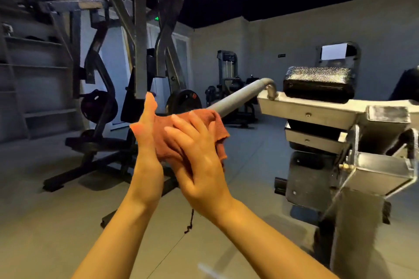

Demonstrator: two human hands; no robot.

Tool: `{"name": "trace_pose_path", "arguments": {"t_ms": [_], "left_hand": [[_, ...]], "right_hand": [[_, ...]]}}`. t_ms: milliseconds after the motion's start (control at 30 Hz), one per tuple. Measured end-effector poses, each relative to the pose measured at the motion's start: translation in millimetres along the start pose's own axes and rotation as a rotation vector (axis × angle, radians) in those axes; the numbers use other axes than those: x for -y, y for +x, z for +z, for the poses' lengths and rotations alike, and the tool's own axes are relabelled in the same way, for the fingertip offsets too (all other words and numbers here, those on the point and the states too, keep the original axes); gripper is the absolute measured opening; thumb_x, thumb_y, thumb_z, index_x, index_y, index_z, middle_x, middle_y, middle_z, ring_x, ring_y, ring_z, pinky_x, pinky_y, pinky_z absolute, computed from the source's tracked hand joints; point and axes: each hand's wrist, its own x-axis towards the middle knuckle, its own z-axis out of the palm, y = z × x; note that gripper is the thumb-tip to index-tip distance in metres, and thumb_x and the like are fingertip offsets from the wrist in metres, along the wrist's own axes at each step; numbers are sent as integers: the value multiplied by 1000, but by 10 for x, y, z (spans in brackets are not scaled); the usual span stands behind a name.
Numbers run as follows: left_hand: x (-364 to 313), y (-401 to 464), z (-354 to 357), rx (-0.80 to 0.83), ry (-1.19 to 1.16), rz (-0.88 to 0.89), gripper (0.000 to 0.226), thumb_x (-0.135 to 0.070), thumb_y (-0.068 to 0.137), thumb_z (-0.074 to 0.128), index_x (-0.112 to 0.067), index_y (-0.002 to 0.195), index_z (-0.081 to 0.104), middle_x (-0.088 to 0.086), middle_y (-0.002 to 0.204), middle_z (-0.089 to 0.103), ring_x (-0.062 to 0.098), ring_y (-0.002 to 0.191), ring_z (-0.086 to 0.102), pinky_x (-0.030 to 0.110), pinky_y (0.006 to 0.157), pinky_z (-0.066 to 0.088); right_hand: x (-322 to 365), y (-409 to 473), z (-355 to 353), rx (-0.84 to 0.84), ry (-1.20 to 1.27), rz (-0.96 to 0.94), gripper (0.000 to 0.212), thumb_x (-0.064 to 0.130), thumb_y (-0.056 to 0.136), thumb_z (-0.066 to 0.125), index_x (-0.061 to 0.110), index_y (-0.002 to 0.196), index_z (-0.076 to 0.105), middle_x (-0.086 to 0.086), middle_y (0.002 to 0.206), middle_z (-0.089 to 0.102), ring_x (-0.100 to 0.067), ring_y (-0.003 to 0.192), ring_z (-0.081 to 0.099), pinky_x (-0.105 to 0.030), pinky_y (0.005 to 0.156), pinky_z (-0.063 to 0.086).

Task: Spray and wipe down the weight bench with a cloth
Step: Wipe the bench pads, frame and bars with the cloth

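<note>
An orange-red cloth (pixel 218 128) is pressed between my two hands in mid-air at the centre of the view. My left hand (pixel 147 149) is flat against its left side with fingers straight up. My right hand (pixel 199 156) lies over the cloth from the right, fingers spread across it. To the right stands the weight bench machine, with a black textured pad (pixel 317 82) on a grey metal frame (pixel 317 108). A grey padded roller bar (pixel 240 95) juts from the frame toward my hands. No spray bottle is in view.
A large dark plate-loaded machine (pixel 136 52) with weight plates (pixel 183 102) stands behind my hands, its base legs (pixel 74 174) spread over the grey floor. Shelving (pixel 34 70) lines the left wall. More machines (pixel 226 84) stand at the back wall.
</note>
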Motion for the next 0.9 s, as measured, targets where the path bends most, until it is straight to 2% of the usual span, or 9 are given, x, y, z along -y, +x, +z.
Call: {"name": "trace_pose_path", "arguments": {"t_ms": [67,200,300,400,500,600,667,767,900], "left_hand": [[-29,-102,-53,-18,-28,7,65,-58,88,12,-37,149,21,-20,152,29,-17,128,36,4,97,36],[51,-416,-125,-1,97,14,48,-44,99,35,-32,145,33,-11,147,40,2,133,41,20,102,44],[168,-755,-11,-95,85,-8,41,-31,91,50,-41,130,42,-33,127,51,-6,119,51,9,89,44],[285,-1054,127,-154,49,-96,25,-35,92,63,-36,116,56,-25,114,62,1,107,60,17,86,49],[463,-1329,242,-114,-27,-306,18,-14,90,62,-25,104,64,-20,97,70,-1,93,65,12,75,50],[725,-1579,266,-56,-113,-585,19,-13,84,68,-21,102,68,-9,96,74,8,94,69,21,77,53],[877,-1697,245,-29,-90,-686,19,-12,81,71,-21,97,70,-6,94,75,10,94,70,24,80,53],[984,-1771,226,49,-48,-751,17,-10,82,71,-19,96,70,0,94,75,13,93,70,23,81,52],[1058,-1722,177,79,44,-734,11,-20,82,73,-18,94,72,2,92,74,14,90,70,28,82,53]], "right_hand": [[22,-116,-21,51,-27,-8,40,7,92,54,4,132,52,-12,146,45,-25,147,24,-55,118,20],[95,-345,-237,66,-30,36,38,1,93,48,-1,130,55,-15,144,47,-24,143,34,-39,118,28],[185,-613,-400,38,-20,185,38,2,92,46,4,128,57,-10,141,52,-16,136,44,-30,112,37],[253,-957,-583,66,-80,302,34,6,93,46,7,124,60,-6,132,59,-5,129,49,-20,107,38],[338,-1333,-751,154,-138,426,30,9,94,48,10,120,63,-1,124,62,7,120,48,-13,101,38],[416,-1720,-842,262,-175,587,27,13,95,53,16,118,65,3,116,60,5,110,51,-11,94,41],[445,-1916,-877,315,-166,702,25,14,94,56,23,116,66,10,110,59,4,105,53,-10,89,42],[437,-2037,-908,332,-157,848,23,18,95,56,32,111,63,21,106,60,2,103,56,-16,87,46],[428,-1994,-876,372,-102,954,21,19,99,54,34,112,60,19,104,63,-3,100,59,-29,85,53]]}}
